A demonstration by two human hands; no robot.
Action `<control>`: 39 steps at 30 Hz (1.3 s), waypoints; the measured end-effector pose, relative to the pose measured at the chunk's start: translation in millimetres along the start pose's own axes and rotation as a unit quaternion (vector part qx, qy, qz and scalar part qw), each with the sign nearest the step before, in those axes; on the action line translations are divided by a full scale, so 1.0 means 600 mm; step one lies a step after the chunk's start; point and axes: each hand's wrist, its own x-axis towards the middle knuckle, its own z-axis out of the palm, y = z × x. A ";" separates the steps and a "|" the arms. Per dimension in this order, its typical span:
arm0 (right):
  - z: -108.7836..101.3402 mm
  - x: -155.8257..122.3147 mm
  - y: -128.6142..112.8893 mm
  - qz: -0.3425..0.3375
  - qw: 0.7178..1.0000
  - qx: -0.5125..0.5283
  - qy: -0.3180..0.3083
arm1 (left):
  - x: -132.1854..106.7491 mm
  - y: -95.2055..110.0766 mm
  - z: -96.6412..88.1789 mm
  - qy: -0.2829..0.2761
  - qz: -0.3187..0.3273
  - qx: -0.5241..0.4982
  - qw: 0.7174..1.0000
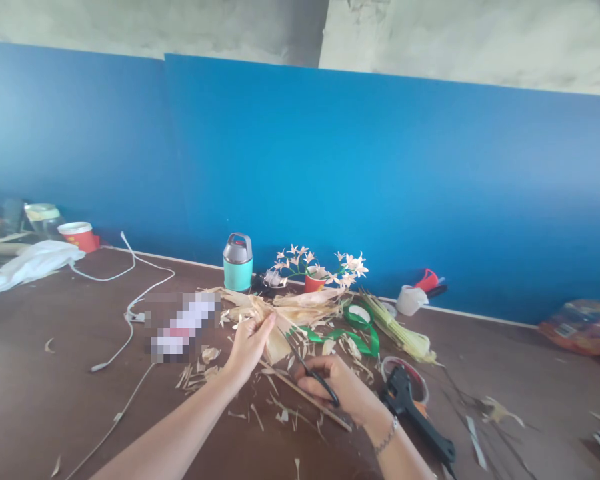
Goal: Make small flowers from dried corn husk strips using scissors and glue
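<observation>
My left hand [249, 347] is closed on a piece of dried corn husk [277, 343], pinched between thumb and fingers. My right hand [337, 387] grips black-handled scissors [316, 377], their blades pointing up and left toward the husk. Whether the blades touch the husk I cannot tell. Behind both hands lies a pile of dried husks [310, 308]. Cut scraps [195, 379] are strewn on the brown table [145, 427] around them. A thin stick [313, 402] lies below the hands.
A black glue gun [415, 417] rests by a tape roll [425, 383] on the right. Green ribbon [369, 341] and pale stalks [397, 330] lie further back. A red cup [314, 280] holds husk flowers [353, 268] beside a turquoise flask [238, 267]. White cables [130, 313] run on the left.
</observation>
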 end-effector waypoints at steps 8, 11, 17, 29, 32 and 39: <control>-0.006 -0.004 -0.006 0.005 1.000 0.001 -0.010 | 0.003 0.003 -0.003 -0.044 0.004 -0.011 0.999; -0.009 -0.006 -0.005 0.013 1.000 -0.002 -0.013 | 0.002 0.006 -0.003 -0.050 0.010 -0.002 0.999; -0.017 -0.007 0.005 -0.002 0.999 -0.001 -0.038 | 0.004 0.005 -0.006 -0.080 0.014 -0.004 0.997; -0.015 -0.005 0.004 0.006 0.999 0.003 -0.035 | 0.003 0.000 -0.004 -0.083 -0.002 0.000 0.997; -0.011 -0.003 0.006 0.006 0.999 0.013 -0.037 | 0.002 -0.001 -0.002 -0.080 -0.011 -0.023 0.996; -0.012 -0.003 0.004 -0.008 0.999 0.008 -0.033 | 0.000 0.004 0.000 -0.067 -0.007 -0.038 0.997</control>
